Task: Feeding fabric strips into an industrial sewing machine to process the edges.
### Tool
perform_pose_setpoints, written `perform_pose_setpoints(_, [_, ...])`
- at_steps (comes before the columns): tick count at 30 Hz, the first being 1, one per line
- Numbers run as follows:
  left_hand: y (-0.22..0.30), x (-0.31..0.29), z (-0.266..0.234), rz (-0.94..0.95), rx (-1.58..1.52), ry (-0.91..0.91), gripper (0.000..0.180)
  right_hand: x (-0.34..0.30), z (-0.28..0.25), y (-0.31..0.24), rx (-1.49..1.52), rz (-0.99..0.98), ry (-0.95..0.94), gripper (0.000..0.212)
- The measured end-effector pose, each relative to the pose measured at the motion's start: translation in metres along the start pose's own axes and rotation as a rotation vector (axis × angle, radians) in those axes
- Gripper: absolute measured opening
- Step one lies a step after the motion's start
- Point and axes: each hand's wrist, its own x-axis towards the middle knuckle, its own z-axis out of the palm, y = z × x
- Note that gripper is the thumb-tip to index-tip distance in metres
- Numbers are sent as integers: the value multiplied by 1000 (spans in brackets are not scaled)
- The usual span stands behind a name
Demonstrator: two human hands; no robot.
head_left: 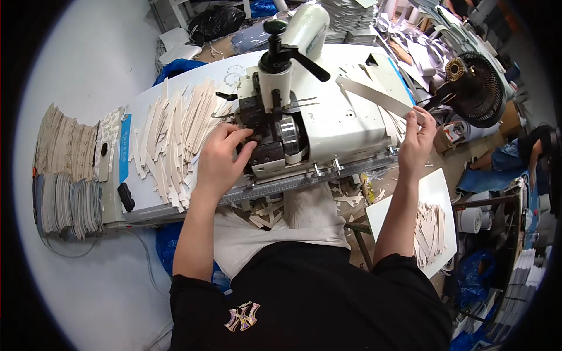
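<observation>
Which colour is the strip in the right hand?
The strip is pale greyish beige; the head view shows it best.

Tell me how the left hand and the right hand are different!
The left hand is at the dark metal part of the machine, but the right hand is out past the machine's right end. The right hand pinches a long, pale strip; I can't tell whether the left hand holds anything. The left hand's fingers point rightward, while the right hand's point up, away from the body. Both are bare.
</observation>
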Motion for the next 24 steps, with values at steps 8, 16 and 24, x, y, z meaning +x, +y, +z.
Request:
perform_pose_setpoints(8, [-6, -18, -19, -201, -3, -14, 21, -7, 18, 1, -458, -96, 177, 31])
perform_pose_setpoints(16, [-11, -31, -33, -252, -24, 1, 20, -86, 62, -55, -110, -650, -693, 39])
perform_pose_setpoints(24, [-31, -39, -54, -345, -31, 69, 18, -99, 80, -49, -252, -790, -562, 21])
